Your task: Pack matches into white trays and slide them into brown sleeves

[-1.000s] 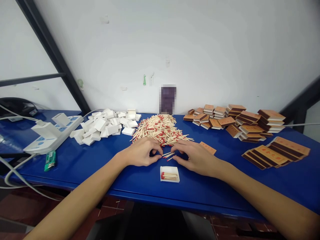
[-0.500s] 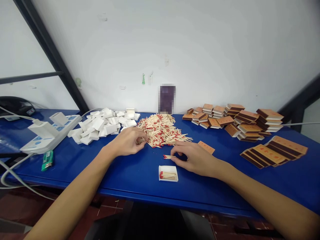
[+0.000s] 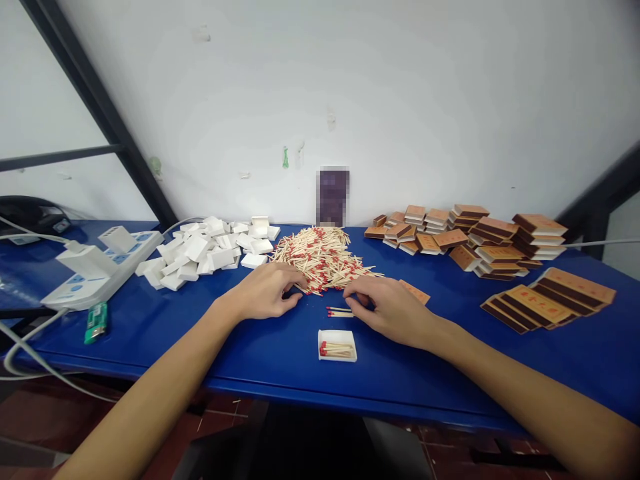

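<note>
My left hand [image 3: 273, 291] rests at the near left edge of a heap of red-tipped matches [image 3: 323, 257]. Its thumb and curled fingers stand apart, with the fingertips touching the heap. My right hand [image 3: 387, 305] is at the heap's near right edge, index finger reaching towards it and thumb apart. Just left of that thumb, a few loose matches [image 3: 337, 312] lie side by side, their right ends hidden by the hand. Nearer me is a white matchbox tray [image 3: 353, 337] with several matches in it, heads to the left.
White empty trays [image 3: 200, 250] are heaped at left, beside a power strip [image 3: 105, 267] and green packet [image 3: 96, 323]. Orange-brown matchboxes [image 3: 495, 233] are piled at right. Flat sleeves [image 3: 545, 303] lie in front of them; another sleeve [image 3: 415, 292] is partly behind my right hand.
My left hand has shifted slightly right along the heap, its thumb opening away from the fingers. My right index finger has moved away from the loose matches, which now lie more spread.
</note>
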Tool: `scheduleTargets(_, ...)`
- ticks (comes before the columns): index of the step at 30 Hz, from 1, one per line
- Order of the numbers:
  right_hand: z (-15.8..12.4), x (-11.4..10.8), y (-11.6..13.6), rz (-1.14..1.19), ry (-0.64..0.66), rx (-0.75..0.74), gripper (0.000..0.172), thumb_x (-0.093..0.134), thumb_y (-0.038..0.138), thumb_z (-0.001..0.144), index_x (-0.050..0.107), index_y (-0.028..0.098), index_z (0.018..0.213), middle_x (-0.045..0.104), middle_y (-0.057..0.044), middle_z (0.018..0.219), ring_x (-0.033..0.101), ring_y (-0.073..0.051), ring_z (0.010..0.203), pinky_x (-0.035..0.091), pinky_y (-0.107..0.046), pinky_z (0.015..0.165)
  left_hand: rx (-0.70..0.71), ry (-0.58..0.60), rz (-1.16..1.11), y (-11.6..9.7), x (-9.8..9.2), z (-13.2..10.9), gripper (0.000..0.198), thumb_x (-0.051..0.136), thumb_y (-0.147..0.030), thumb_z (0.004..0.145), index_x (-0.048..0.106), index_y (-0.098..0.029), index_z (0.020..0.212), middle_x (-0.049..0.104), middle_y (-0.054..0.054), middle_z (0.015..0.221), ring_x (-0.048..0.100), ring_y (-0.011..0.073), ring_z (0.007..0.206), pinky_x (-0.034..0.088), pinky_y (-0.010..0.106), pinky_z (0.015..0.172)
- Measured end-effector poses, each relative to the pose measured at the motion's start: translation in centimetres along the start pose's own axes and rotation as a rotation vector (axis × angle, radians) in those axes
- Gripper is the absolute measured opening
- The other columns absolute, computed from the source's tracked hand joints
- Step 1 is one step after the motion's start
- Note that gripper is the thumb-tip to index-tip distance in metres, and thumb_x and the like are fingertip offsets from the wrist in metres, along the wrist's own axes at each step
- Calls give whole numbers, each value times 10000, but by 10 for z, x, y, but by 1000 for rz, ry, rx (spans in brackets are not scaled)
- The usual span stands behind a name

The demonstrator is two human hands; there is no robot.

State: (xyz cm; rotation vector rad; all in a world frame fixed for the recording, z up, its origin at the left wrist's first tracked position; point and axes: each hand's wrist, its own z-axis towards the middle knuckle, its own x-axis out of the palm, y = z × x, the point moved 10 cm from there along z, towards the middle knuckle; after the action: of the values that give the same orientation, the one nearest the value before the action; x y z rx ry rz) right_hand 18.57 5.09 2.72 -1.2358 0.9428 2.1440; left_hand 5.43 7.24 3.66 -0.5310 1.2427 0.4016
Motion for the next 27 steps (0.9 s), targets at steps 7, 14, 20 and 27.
scheduleTargets(7, -3, 11, 6, 91, 131, -47, 148, 530, 268, 928, 646, 197, 871, 550, 37, 601, 453, -102, 521, 309, -252, 560, 12, 13, -21, 0, 4, 0, 140, 553, -131, 802, 671, -184, 856, 656, 5, 836, 572, 148, 770, 413, 271, 714)
scheduleTargets(14, -3, 16, 5, 83, 163, -32, 197, 544, 327, 938, 648, 191, 841, 531, 31, 623, 432, -106, 548, 300, -253, 570, -21, 60, -53, 2, 7, -2, 82, 566, -171, 852, 643, -179, 878, 626, 23, 900, 560, 170, 856, 422, 293, 768)
scheduleTargets(20, -4, 16, 10, 110, 149, -92, 184, 545, 310, 940, 643, 191, 839, 546, 17, 670, 460, -115, 595, 320, -251, 580, 11, -95, -86, -16, -7, 3, 161, 474, -222, 960, 621, -165, 927, 639, 52, 929, 577, 173, 884, 455, 314, 808)
scheduleTargets(27, 0, -13, 4, 161, -60, -19, 189, 522, 312, 950, 668, 196, 979, 587, 9, 675, 477, -123, 581, 359, -259, 594, -52, -429, -505, -15, -20, 5, 262, 536, -259, 959, 627, -186, 1193, 711, 58, 1009, 663, 140, 851, 548, 277, 739)
